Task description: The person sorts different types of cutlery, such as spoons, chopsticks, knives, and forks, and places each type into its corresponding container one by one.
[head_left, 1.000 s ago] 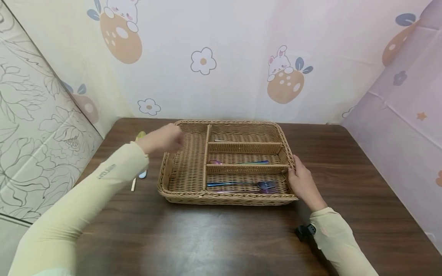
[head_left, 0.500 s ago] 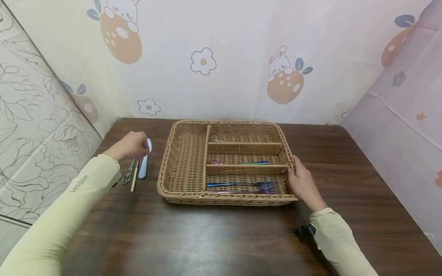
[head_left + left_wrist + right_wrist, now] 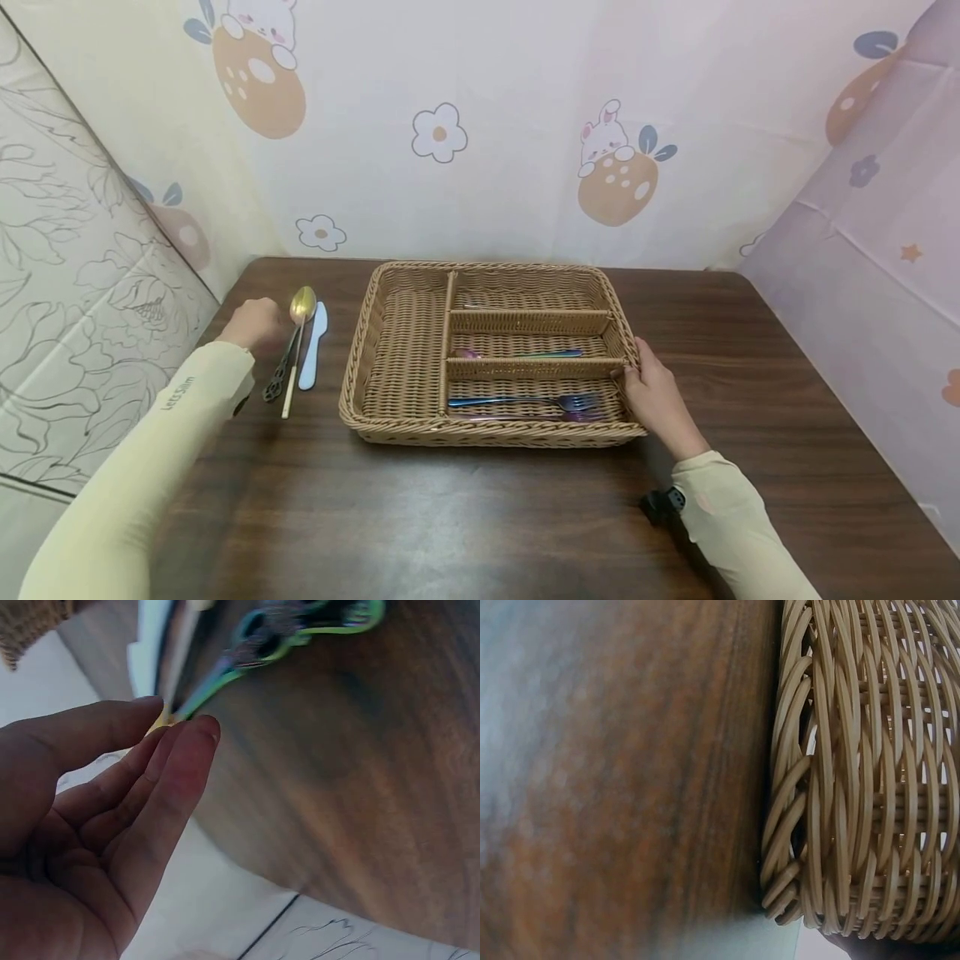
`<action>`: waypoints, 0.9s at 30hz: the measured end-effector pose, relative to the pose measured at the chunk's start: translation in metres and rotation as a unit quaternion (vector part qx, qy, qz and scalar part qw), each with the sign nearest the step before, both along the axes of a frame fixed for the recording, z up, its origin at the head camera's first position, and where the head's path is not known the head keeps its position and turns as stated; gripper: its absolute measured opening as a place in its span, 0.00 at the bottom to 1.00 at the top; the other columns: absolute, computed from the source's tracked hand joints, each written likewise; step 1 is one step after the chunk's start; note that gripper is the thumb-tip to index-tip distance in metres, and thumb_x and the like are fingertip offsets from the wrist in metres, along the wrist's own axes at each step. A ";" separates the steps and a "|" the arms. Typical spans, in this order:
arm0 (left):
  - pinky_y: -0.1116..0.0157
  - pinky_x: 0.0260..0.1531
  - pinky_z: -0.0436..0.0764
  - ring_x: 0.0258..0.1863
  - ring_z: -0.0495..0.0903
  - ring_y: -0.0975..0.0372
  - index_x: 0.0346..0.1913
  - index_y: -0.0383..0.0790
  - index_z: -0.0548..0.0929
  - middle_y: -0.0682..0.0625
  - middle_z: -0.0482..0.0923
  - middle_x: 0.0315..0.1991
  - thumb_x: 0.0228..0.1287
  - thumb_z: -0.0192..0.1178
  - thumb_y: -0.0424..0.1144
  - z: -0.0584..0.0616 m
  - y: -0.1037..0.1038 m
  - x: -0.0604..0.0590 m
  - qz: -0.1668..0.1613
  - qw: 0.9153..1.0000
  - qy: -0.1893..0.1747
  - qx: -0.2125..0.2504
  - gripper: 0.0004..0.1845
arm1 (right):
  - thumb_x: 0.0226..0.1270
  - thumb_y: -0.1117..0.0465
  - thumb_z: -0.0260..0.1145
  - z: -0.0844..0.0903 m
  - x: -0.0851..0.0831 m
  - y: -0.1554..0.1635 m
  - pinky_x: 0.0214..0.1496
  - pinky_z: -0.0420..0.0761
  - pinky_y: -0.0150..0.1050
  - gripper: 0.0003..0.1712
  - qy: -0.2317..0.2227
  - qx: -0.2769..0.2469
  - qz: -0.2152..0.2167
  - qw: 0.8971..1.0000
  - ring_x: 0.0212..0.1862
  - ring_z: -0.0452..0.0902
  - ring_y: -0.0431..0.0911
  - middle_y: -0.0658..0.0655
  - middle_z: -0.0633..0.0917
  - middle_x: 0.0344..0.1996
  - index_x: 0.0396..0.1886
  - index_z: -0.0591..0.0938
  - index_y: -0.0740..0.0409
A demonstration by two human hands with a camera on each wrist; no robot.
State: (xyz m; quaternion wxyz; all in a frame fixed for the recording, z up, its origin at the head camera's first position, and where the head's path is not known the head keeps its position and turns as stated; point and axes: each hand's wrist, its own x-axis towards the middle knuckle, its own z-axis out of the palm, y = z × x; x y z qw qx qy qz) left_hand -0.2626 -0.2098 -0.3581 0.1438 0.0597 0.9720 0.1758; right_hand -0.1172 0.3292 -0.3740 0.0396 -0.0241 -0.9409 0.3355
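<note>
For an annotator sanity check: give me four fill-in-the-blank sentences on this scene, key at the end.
1. The wicker basket is divided into ____ compartments.
2. Of the left hand and the right hand, the one holding the basket is the ____.
3. In the head view, the pale blue knife lies on the table between the basket and the gold ____.
4. In the basket's near right compartment lies a blue ____.

Missing words: four; right; spoon; fork.
</note>
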 end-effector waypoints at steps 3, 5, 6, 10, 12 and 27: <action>0.65 0.16 0.70 0.14 0.69 0.60 0.13 0.43 0.66 0.50 0.69 0.13 0.50 0.50 0.29 -0.009 -0.003 -0.003 0.002 1.000 -0.015 0.000 0.12 | 0.74 0.67 0.41 0.000 0.000 0.000 0.63 0.59 0.63 0.32 -0.003 -0.001 -0.001 1.000 0.66 0.55 0.71 0.80 0.57 0.65 0.72 0.46 0.74; 0.67 0.16 0.71 0.14 0.70 0.61 0.12 0.42 0.67 0.51 0.70 0.12 0.49 0.53 0.28 -0.012 -0.004 -0.005 0.006 1.000 -0.024 0.001 0.13 | 0.73 0.67 0.42 0.000 0.000 0.000 0.63 0.59 0.63 0.31 -0.001 -0.001 -0.001 1.000 0.66 0.55 0.70 0.80 0.58 0.65 0.72 0.46 0.74; 0.68 0.16 0.72 0.13 0.71 0.62 0.12 0.42 0.68 0.51 0.71 0.12 0.49 0.55 0.28 -0.013 -0.004 -0.006 0.009 1.000 -0.030 0.001 0.14 | 0.73 0.67 0.42 0.000 0.000 0.000 0.63 0.59 0.63 0.31 0.001 -0.001 -0.001 1.000 0.65 0.56 0.70 0.80 0.58 0.65 0.72 0.47 0.74; 0.68 0.18 0.76 0.15 0.75 0.61 0.15 0.36 0.73 0.48 0.75 0.14 0.51 0.59 0.28 -0.014 0.000 -0.007 0.020 0.999 -0.035 0.006 0.11 | 0.73 0.67 0.42 -0.001 0.000 0.000 0.62 0.60 0.63 0.31 0.007 0.001 -0.002 1.000 0.65 0.57 0.71 0.81 0.60 0.64 0.71 0.48 0.74; 0.67 0.19 0.77 0.16 0.76 0.60 0.18 0.33 0.75 0.47 0.76 0.16 0.51 0.59 0.28 -0.013 0.002 -0.007 0.024 0.999 -0.030 0.011 0.08 | 0.73 0.67 0.42 -0.001 0.000 0.001 0.62 0.60 0.63 0.31 0.008 0.001 -0.004 1.000 0.65 0.57 0.71 0.81 0.60 0.64 0.71 0.48 0.74; 0.63 0.21 0.79 0.19 0.81 0.56 0.26 0.25 0.78 0.43 0.79 0.18 0.52 0.59 0.29 -0.011 0.004 -0.002 0.057 0.997 -0.023 0.038 0.06 | 0.72 0.68 0.42 -0.002 0.000 0.001 0.61 0.61 0.64 0.31 0.010 0.004 -0.005 1.000 0.64 0.57 0.72 0.81 0.60 0.63 0.71 0.48 0.75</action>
